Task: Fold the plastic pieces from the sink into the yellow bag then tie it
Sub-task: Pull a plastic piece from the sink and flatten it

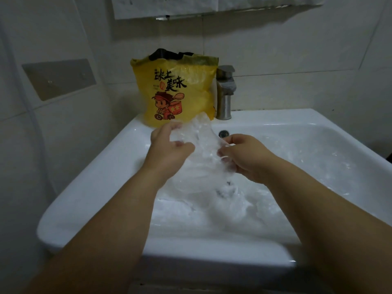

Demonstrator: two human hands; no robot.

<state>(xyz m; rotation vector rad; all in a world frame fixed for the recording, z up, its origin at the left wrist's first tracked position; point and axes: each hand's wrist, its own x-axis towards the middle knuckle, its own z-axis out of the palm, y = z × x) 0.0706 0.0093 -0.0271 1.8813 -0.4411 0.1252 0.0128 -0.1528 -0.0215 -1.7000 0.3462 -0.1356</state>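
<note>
A: Quick one. Hands?
B: Both are in view over the sink (95, 181). The left hand (169, 145) has thumb and fingers curled in, pinching the left edge of a clear plastic piece (203, 141). The right hand (248, 158) grips the right edge the same way, fingers bent round the film.
A: So neither hand is free?
B: No, both are closed on the same piece. It hangs crumpled between them, lifted above the basin. Its top corner reaches up in front of the yellow bag (176, 92), at the bag's lower edge.
A: Bag location?
B: Upright on the sink's back ledge, left of the tap (226, 92) and just beside it. Touching or not, can't tell. The mouth is open at the top and something dark shows inside. Cartoon figure and black lettering on the front.
A: Rest of the plastic?
B: There's loose plastic (233, 200) heaped in the basin, under and right of the hands. It's white, crinkled and blurry, so I can't count pieces. A few dark specks on it.
A: Anything else?
B: An overflow hole (223, 133) in the basin's back wall, between the hands and the tap. A grey plate (59, 78) on the tiled wall to the left. A pale sheet (169, 7) hangs along the top edge, too cropped to identify.
</note>
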